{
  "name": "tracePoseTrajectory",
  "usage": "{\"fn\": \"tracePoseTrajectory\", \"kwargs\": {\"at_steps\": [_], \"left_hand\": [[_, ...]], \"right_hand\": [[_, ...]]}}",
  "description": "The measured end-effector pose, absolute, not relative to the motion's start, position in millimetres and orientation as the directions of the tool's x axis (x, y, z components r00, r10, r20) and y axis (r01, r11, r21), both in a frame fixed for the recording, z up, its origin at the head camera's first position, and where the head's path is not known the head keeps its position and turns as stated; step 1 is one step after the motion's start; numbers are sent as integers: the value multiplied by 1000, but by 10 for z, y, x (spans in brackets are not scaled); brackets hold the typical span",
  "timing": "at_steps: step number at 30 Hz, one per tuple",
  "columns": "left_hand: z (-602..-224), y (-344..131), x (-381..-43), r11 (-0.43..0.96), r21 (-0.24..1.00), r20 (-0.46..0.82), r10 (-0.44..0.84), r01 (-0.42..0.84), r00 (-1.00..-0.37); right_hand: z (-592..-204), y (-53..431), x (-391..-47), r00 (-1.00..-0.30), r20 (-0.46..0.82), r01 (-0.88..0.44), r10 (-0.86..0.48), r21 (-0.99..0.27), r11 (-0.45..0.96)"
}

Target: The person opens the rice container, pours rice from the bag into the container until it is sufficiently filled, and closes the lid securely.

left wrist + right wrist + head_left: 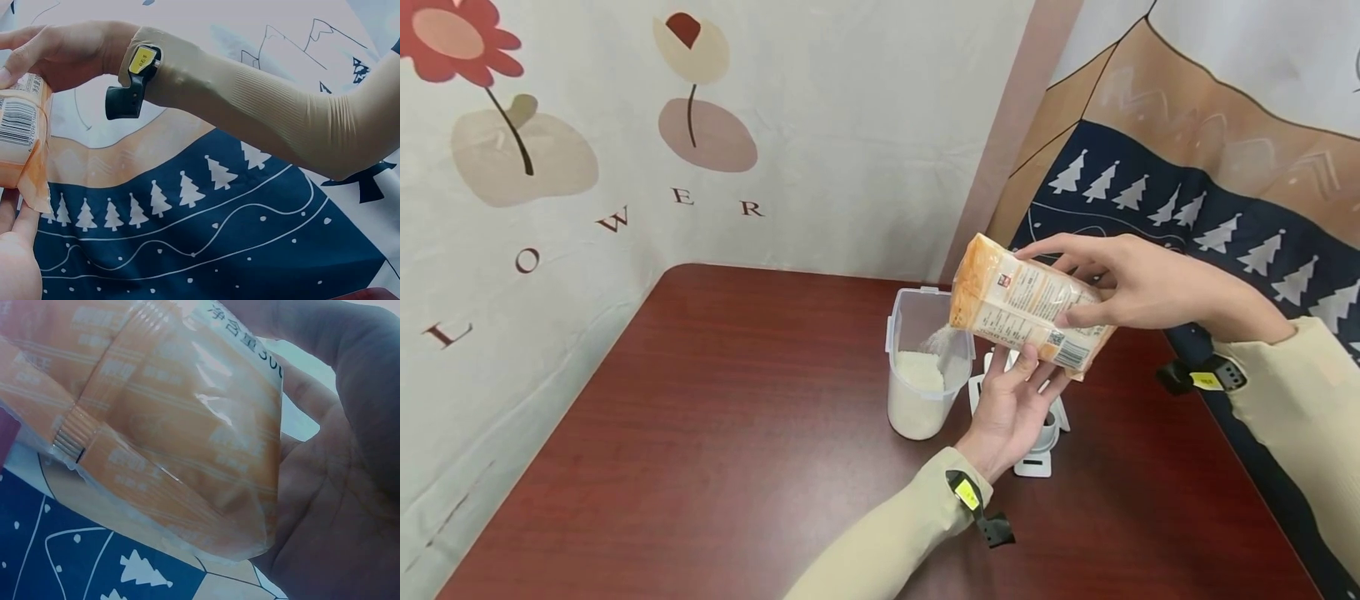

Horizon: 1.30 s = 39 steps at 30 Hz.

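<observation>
Both hands hold a printed orange and cream plastic bag (1030,308), tilted with its left end over a clear plastic container (892,333). White, crumb-like grains (917,371) fall from that end onto a heap inside, around halfway up the container. From above, my right hand (1135,279) grips the bag with the thumb on the printed back and fingers along the top edge. Underneath, my left hand (1011,412) supports it with the fingers at its lower edge. In the right wrist view the bag (181,425) fills much of the picture, sealed seam showing.
A white and grey plastic item (1033,464) lies on the dark red table (737,400), partly hidden behind the left hand. A pale cloth with flower prints (850,125) hangs behind the table. Navy cloth with white trees (1150,200) covers the right side.
</observation>
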<state>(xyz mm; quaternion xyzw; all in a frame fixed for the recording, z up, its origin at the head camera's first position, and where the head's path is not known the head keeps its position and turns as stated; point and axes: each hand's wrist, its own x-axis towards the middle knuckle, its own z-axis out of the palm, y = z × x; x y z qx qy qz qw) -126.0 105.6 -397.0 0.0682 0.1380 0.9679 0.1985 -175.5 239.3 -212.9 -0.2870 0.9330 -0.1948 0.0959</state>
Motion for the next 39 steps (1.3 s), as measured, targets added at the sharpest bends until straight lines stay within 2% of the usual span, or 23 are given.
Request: {"fn": "tracePoseTrajectory", "kwargs": {"at_steps": [19,31,39], "left_hand": [[-3945,1081,-1265,-885,291,82,401,-363,-912],[-3962,1060,-1244,-893,286,82,384,-347,-920],[-3955,1075,-1237,-892,283,77,388,-353,-918]], "right_hand": [[-2091,2398,-1744,-821,-86,-484,-564,-418,769],[-2098,2360,-1767,-800,-90,-505,-593,-433,747],[-2083,2379,-1760,-802,-88,-513,-591,-405,757]]}}
